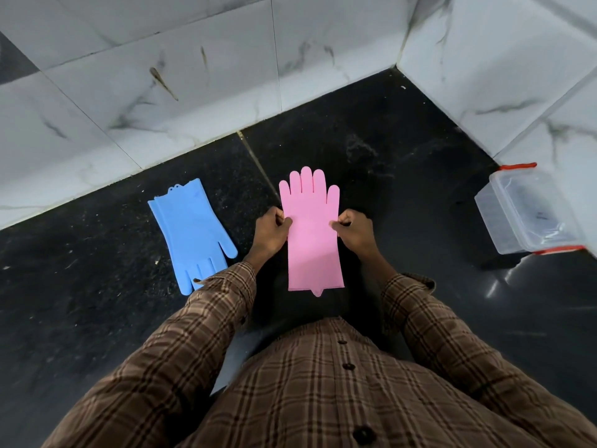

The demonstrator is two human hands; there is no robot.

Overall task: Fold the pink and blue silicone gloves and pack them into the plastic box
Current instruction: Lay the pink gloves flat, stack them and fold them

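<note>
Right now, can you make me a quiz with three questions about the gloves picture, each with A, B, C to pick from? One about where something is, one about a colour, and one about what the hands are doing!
1. Where is the plastic box?
A. Far to the person's right, by the wall
B. Between the two gloves
C. On top of the blue glove

2. What colour is the glove lying alone on the dark floor?
A. Green
B. Blue
C. Yellow

3. What are the hands doing?
A. Both hang loose
B. Both pinch the pink glove's edges
C. One lifts the box

Answers:
1 A, the box sits at the right edge beside the white tiles.
2 B, the blue glove lies flat, untouched.
3 B, the left hand and right hand grip the pink glove at its sides.
</note>
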